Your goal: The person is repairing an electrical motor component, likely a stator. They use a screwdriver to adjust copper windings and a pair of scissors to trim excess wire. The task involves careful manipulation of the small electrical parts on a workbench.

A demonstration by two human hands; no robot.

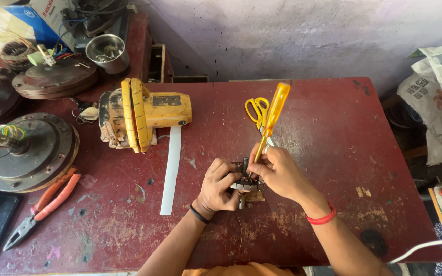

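— Head view, centre of the frame: what are your hands on?
— Your left hand (220,185) is clamped round a small metal part (245,185) on the red table (333,133); your right hand (277,171) grips the orange-handled screwdriver (271,120), tip down into it.
— Nearby?
— Yellow scissors (257,110) just above; pliers (42,207) lower left.

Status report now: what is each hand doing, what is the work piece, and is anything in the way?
Left hand grips small metal part on red table. Right hand holds yellow-handled screwdriver, tip in part. Yellow scissors behind, apart.
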